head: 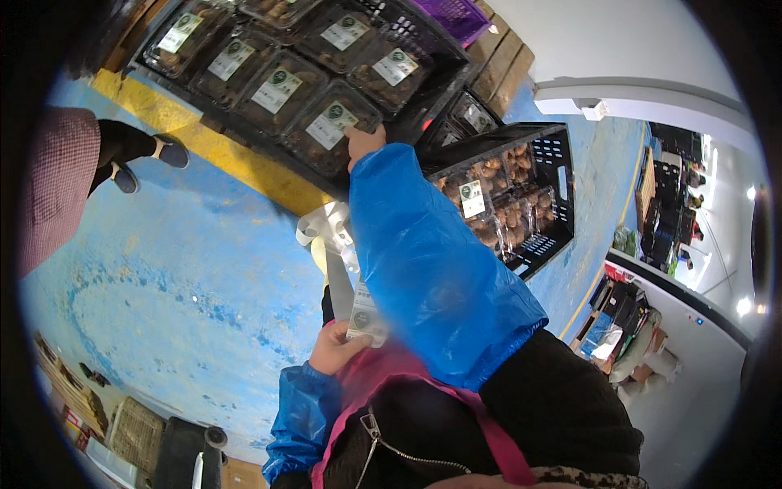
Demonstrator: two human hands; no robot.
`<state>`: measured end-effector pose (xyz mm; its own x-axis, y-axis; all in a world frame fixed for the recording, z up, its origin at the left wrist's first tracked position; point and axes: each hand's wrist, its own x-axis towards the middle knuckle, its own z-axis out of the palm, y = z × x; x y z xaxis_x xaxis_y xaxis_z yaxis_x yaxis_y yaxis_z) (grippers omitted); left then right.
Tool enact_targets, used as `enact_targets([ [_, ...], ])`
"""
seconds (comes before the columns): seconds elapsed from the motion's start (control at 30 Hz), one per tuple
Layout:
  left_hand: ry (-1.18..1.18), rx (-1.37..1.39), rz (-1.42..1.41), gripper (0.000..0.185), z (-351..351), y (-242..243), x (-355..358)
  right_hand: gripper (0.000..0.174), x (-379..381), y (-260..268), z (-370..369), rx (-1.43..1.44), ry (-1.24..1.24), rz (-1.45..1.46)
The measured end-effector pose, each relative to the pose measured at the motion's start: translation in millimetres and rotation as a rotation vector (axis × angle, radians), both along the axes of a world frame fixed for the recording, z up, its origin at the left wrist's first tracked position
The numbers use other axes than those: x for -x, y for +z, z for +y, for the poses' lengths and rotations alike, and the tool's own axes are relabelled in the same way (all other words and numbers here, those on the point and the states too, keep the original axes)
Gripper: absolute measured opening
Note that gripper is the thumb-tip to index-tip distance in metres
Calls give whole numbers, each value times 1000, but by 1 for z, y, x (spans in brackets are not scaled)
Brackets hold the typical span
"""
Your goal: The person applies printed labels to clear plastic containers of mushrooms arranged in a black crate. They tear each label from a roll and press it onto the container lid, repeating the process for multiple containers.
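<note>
My left hand (pixel 333 349) holds the end of a strip of printed labels (pixel 365 315) close to my pink apron. The strip's white backing (pixel 327 226) trails in loose curls below the crate's edge. My right hand (pixel 365 145) reaches forward in a blue sleeve cover. Its fingertips rest at the edge of a label (pixel 330 125) on a clear-lidded plastic pack (pixel 314 154). That pack sits at the near right corner of a black plastic crate (pixel 244 136), among several similar labelled packs of brownish produce, apparently mushrooms.
Right of my arm, another black crate (pixel 565 183) holds mushroom packs, one labelled. A purple crate (pixel 452 18) and wooden pallet (pixel 504 67) stand behind. At left is another person (pixel 61 177) in a checked garment. A black trolley (pixel 186 452) stands lower left on the blue floor (pixel 201 293).
</note>
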<state>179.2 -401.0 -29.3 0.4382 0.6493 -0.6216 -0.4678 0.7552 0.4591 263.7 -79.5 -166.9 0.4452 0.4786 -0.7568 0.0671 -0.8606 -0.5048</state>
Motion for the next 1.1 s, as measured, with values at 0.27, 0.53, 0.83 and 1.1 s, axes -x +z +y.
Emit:
enact_targets([
  [0.27,-75,17,73,23,22,4,-14,41,-181,110,-34,-820,195,250],
  [0.53,-124,34,76,25,28,-15,-50,59,-357,0,-55,-127,713,-95],
  [0.83,-194,50,105,25,39,-16,-72,91,-350,-1,-71,-162,601,387],
  [1.1,-215,10,122,27,41,-19,-70,66,-391,32,-81,-210,136,356],
])
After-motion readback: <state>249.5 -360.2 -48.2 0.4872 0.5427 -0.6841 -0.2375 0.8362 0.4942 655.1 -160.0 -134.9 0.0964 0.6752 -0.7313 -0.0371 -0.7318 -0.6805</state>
